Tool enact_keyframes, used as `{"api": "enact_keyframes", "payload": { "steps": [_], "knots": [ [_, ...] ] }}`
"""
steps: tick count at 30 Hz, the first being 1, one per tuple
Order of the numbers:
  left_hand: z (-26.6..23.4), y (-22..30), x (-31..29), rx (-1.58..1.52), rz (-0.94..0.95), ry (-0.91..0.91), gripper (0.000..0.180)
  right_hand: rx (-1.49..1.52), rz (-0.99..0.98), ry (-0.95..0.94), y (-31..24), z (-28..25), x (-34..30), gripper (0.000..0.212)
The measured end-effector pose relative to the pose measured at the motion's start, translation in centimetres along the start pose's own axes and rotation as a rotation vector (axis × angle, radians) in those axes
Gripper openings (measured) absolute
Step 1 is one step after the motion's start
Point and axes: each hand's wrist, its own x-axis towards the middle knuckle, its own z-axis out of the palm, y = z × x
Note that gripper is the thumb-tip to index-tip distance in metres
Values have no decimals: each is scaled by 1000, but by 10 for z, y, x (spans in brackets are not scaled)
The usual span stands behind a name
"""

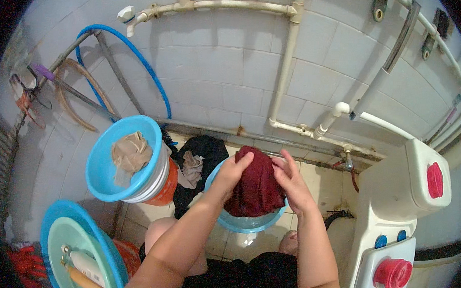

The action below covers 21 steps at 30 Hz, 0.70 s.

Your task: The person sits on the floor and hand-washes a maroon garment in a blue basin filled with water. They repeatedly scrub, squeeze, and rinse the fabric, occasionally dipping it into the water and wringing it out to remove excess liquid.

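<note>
A dark maroon cloth [256, 186], bunched and draping downward, is held up over a light blue basin [249, 224]. My left hand [232, 171] grips the cloth at its upper left, with the thumb laid over the front. At the cloth's right edge, my right hand [292, 183] has its thumb side against the fabric and some fingers stretched upward. Part of its grip is hidden. The cloth covers most of the basin, which stands on the tiled floor between my legs.
To the left, a blue basin [95, 180] with a beige cloth [132, 153] sits on stacked buckets [166, 185]. Dark clothing [204, 147] lies behind. Nested basins [54, 222] hold bottles at lower left. White jugs with red caps [399, 177] stand right; pipes [286, 67] line the wall.
</note>
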Motion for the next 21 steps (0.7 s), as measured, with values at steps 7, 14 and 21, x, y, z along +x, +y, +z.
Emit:
{"api": "enact_keyframes", "payload": {
  "steps": [7, 14, 21],
  "knots": [
    [7, 7, -5, -108, -165, 17, 26, -605, -259, -103, 5, 15, -14, 66],
    [-8, 22, -13, -109, -158, -73, 22, 164, -112, 404, 8, -7, 0, 24],
    [-27, 28, -6, -316, -211, -163, 25, 436, 9, 441, -2, -6, -1, 26]
  ]
}}
